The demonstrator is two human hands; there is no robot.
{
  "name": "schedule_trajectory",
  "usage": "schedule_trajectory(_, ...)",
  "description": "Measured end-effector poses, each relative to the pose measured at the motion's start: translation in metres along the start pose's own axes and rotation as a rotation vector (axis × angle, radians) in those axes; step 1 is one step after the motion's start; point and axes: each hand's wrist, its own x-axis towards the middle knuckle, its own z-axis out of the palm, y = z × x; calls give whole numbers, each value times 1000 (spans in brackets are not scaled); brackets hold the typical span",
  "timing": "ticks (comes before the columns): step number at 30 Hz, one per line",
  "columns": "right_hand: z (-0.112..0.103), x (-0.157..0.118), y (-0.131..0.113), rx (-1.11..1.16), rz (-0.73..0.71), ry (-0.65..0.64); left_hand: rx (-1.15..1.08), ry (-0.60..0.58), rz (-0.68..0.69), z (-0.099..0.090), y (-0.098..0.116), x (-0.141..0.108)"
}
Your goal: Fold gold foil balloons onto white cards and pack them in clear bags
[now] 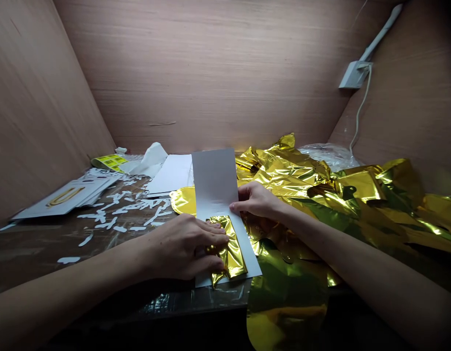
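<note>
A long white card lies in front of me, its near part on the table and its far end raised. On its lower half rests a folded piece of gold foil, flattened into a narrow bundle. My left hand lies over the foil's left side, fingers stretched out on it and thumb spread below. At the card's right edge, my right hand pinches the card between thumb and fingers. Behind the card, a rounded gold foil end with a small tab sticks out to the left.
A large heap of gold foil covers the right side and hangs over the front edge. At left are printed cards, white paper scraps, blank white cards and a yellow sticker sheet. A power socket hangs on the right wall.
</note>
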Motion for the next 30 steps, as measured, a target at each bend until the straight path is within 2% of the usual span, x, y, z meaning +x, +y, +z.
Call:
schedule_trajectory(3,0,0,0,-61,-27,7,0,29,-34,2,1,3)
schedule_trajectory(6,-1,-3,-4,-117,-61,-40,37,93,-112,7,2,5)
schedule_trajectory(11,-1,-8,-14,-338,-139,-70,115,195,-252,17,-3,3)
schedule_trajectory(18,1,-8,-18,-403,-136,-44,123,209,-230,21,-8,0)
schedule_trajectory(21,2,-8,-16,-409,-145,-27,177,180,-217,18,-7,0)
schedule_trajectory(26,2,-8,-14,-392,-136,-27,142,47,-133,11,-1,4)
schedule_trajectory(30,2,-8,-13,-384,-155,-29,190,-22,-154,6,5,5)
